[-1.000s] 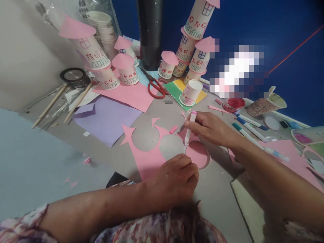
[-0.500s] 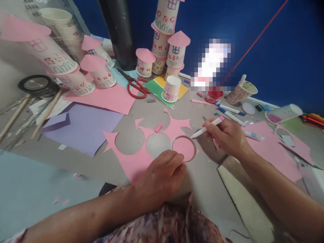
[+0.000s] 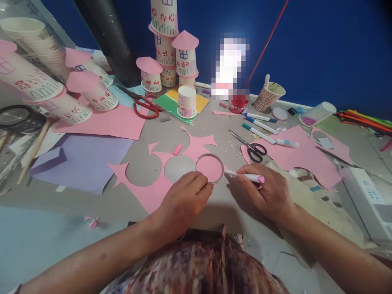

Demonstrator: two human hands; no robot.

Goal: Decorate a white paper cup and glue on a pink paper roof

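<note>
My left hand (image 3: 187,199) is closed at the near edge of a thin round ring (image 3: 223,168), holding it flat on a pink sheet of paper (image 3: 153,188). The sheet has round holes cut out and a jagged far edge. In my right hand (image 3: 271,190) is a white felt-tip pen (image 3: 252,177) with a pink end. Its tip points left, close to the ring's right side. A pink pen cap (image 3: 177,149) lies on the paper beyond the ring.
Black-handled scissors (image 3: 256,152) lie beyond my right hand, near several markers (image 3: 259,133). Red-handled scissors (image 3: 146,110) are farther back. Decorated paper-cup towers (image 3: 184,61) stand at the back and left. Purple paper (image 3: 88,157) is at left, a speckled cup (image 3: 268,98) back right.
My right hand and pen have come nearer, moving round the ring's right side, and the pen lies flatter. The view has shifted right. My left hand stays on the ring.
</note>
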